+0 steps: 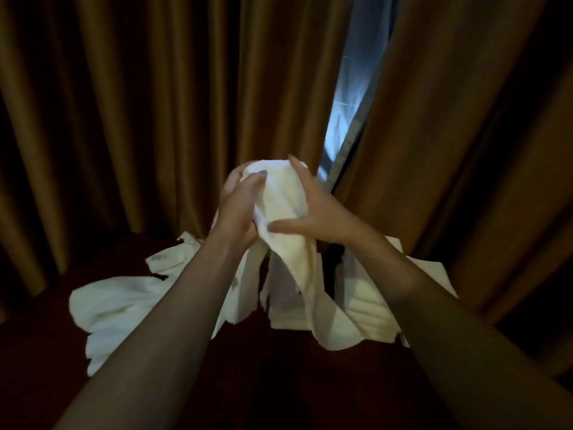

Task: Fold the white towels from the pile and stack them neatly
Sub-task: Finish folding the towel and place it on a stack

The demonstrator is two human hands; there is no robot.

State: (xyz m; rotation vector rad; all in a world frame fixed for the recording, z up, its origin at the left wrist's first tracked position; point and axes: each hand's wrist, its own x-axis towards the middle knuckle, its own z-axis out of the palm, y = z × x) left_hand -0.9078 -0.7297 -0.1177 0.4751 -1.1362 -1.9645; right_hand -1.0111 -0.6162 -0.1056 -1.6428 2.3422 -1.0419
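Note:
A white towel (286, 209) hangs bunched in the air in front of me, its lower end trailing down toward the surface. My left hand (237, 209) grips its upper left side, thumb across the top. My right hand (313, 212) holds the other side, thumb pressing on the front and fingers up behind the top edge. Below lies a loose pile of white towels (124, 302) spread to the left. A stack of folded white towels (366, 308) sits to the right, partly hidden by the hanging towel and my right forearm.
The towels lie on a dark red surface (279, 383). Brown curtains (155, 103) close in behind and on both sides, with a narrow gap showing a bright window (350, 103). The curtain on the right hangs close to the folded stack.

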